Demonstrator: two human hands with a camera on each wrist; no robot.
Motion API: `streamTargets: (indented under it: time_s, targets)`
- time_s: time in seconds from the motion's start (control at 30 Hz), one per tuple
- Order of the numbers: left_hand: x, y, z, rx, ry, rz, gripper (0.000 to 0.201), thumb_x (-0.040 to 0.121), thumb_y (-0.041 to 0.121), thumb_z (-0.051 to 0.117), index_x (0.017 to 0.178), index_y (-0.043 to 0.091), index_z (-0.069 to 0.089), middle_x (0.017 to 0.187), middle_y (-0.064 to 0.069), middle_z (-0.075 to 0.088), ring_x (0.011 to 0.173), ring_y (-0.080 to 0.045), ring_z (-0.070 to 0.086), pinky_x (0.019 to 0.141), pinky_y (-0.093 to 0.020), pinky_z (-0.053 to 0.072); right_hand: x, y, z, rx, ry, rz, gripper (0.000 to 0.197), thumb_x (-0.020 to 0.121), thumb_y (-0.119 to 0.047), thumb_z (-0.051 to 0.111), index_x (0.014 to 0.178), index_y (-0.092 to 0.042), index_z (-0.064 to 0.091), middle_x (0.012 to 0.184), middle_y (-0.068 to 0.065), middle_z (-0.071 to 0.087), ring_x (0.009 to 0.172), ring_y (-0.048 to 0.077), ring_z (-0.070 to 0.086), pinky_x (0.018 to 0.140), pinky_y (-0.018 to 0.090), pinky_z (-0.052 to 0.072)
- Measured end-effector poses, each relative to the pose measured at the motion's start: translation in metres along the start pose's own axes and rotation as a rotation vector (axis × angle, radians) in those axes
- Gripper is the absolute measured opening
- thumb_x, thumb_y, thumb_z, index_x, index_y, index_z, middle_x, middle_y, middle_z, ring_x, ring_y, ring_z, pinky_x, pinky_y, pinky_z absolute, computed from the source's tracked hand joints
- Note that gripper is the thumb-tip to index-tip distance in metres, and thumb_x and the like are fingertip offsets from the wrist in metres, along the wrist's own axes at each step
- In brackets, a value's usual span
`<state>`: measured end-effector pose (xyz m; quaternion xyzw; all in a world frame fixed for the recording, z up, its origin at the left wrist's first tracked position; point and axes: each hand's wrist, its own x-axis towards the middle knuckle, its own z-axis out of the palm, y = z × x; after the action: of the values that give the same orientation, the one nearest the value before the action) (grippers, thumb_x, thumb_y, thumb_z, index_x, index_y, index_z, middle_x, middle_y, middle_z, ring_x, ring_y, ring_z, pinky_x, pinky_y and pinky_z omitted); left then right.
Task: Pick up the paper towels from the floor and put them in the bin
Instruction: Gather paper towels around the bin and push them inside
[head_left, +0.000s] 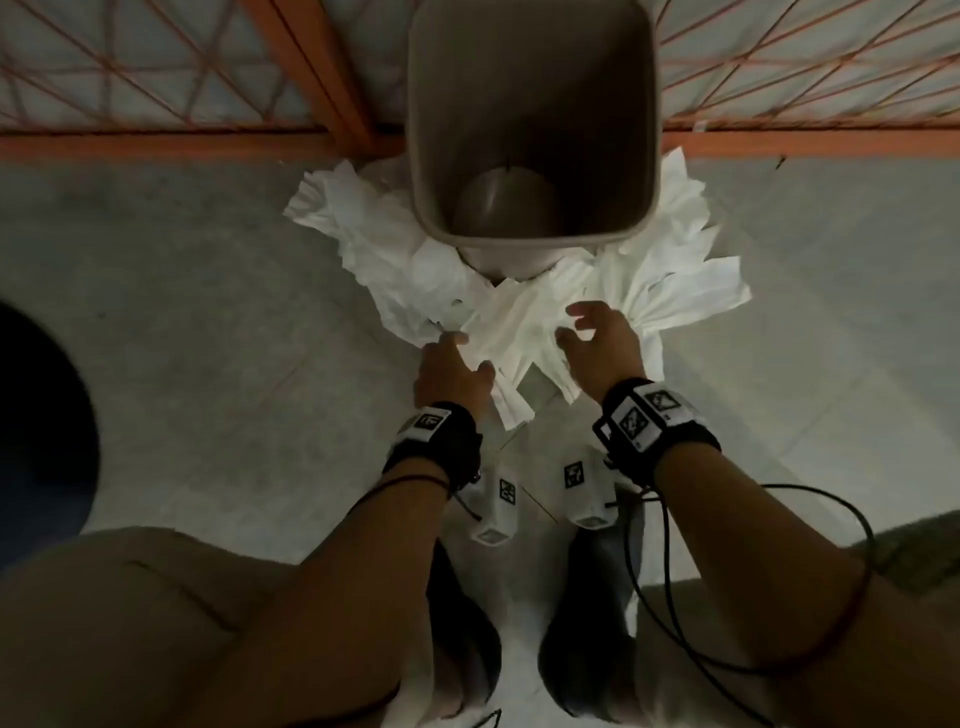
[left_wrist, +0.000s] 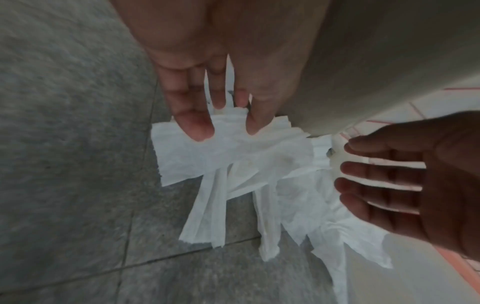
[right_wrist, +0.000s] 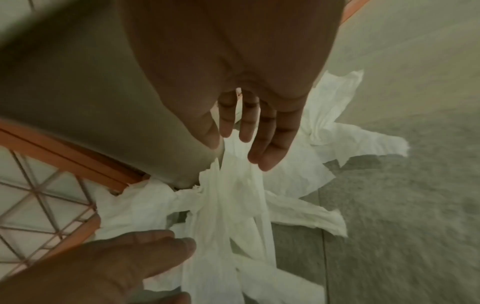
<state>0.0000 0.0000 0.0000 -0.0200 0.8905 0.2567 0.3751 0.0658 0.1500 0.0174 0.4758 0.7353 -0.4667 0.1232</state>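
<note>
Nothing binned yet: the bin (head_left: 530, 78) looks empty inside. The paper towels (head_left: 467, 306) all lie on the floor (head_left: 208, 322) around its base. Your left hand (head_left: 451, 371) and right hand (head_left: 602, 340) hover spread over them; neither grip holds anything.

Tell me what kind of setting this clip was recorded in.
Probably an indoor utility or storage area: a grey tiled floor, a tan bin standing against orange metal racking with wire mesh, and paper towels strewn around the bin's base.
</note>
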Motion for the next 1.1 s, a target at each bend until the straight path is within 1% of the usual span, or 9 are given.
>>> streamTargets:
  time_s: [0.13,0.27,0.43,0.57,0.77,0.87,0.93,1.0,1.1]
  targets:
    - [0.026,-0.003,0.013,0.075,0.040,-0.019,0.062,0.086,0.032,0.068,0.139,0.020,0.040,0.138,-0.009,0.052,0.125,-0.029,0.053,0.100,-0.040,0.044,0.030,0.005,0.014,-0.062,0.009,0.009,0.048,0.086,-0.031,0.066,0.130,-0.026,0.048,0.123,0.002,0.060,0.106,0.021,0.060,0.097,0.048,0.049]
    - [0.038,-0.010,0.022,0.114,0.033,-0.027,0.047,0.086,0.027,0.066,0.130,0.020,0.050,0.127,-0.007,0.063,0.117,-0.029,0.059,0.093,-0.035,0.047,0.052,0.015,0.032,-0.118,-0.068,0.061,0.060,0.083,-0.039,0.068,0.134,-0.030,0.037,0.114,0.008,0.066,0.104,0.028,0.063,0.095,0.047,0.051]
    - [0.037,-0.025,0.022,0.219,-0.018,0.101,0.024,0.092,0.022,0.054,0.108,0.018,0.072,0.116,-0.005,0.070,0.105,-0.026,0.065,0.078,-0.025,0.044,0.065,0.019,0.044,-0.118,-0.071,0.110,0.046,0.083,-0.041,0.066,0.124,-0.020,0.057,0.113,0.010,0.069,0.100,0.033,0.068,0.093,0.045,0.054]
    - [0.030,-0.033,0.015,0.122,0.017,0.089,0.023,0.091,0.023,0.058,0.102,0.008,0.070,0.111,-0.010,0.071,0.103,-0.027,0.065,0.079,-0.024,0.043,0.062,0.023,0.038,-0.077,-0.045,0.129,0.025,0.081,-0.040,0.066,0.099,-0.023,0.061,0.101,0.013,0.073,0.096,0.032,0.070,0.093,0.044,0.054]
    - [0.008,-0.023,-0.002,-0.173,0.164,-0.042,0.018,0.090,0.030,0.052,0.088,0.012,0.056,0.092,-0.008,0.064,0.091,-0.029,0.061,0.079,-0.032,0.046,0.046,0.018,0.018,0.027,0.018,0.086,0.034,0.080,-0.030,0.065,0.113,-0.036,0.059,0.103,0.008,0.072,0.096,0.034,0.069,0.087,0.049,0.056]
    - [-0.001,-0.017,-0.010,-0.261,0.195,-0.008,0.010,0.090,0.022,0.053,0.090,0.012,0.052,0.087,-0.003,0.058,0.085,-0.026,0.057,0.073,-0.028,0.039,0.044,0.011,0.009,0.067,-0.016,0.133,0.049,0.080,-0.033,0.060,0.128,-0.021,0.058,0.123,0.012,0.065,0.107,0.034,0.066,0.091,0.047,0.056]
    - [-0.006,-0.013,-0.017,-0.299,0.184,0.027,0.015,0.092,0.017,0.050,0.105,0.013,0.057,0.096,-0.001,0.057,0.088,-0.022,0.053,0.075,-0.026,0.038,0.040,0.004,0.002,0.101,-0.038,0.167,0.056,0.078,-0.037,0.058,0.128,-0.013,0.059,0.126,0.015,0.064,0.109,0.034,0.065,0.092,0.046,0.056]
    - [-0.010,-0.010,-0.025,-0.336,0.173,0.025,0.025,0.094,0.016,0.045,0.111,0.016,0.063,0.105,0.000,0.061,0.096,-0.020,0.055,0.083,-0.025,0.041,0.032,-0.006,-0.008,0.146,-0.030,0.169,0.045,0.082,-0.033,0.057,0.118,-0.006,0.063,0.119,0.017,0.065,0.105,0.036,0.065,0.091,0.048,0.056]
    - [-0.014,0.000,-0.039,-0.442,0.202,0.000,0.023,0.090,0.025,0.047,0.081,0.012,0.065,0.092,-0.005,0.069,0.091,-0.027,0.063,0.088,-0.036,0.052,0.018,-0.021,-0.023,0.273,0.008,0.202,0.027,0.074,-0.033,0.051,0.083,-0.010,0.061,0.109,0.017,0.066,0.100,0.038,0.063,0.089,0.053,0.056]
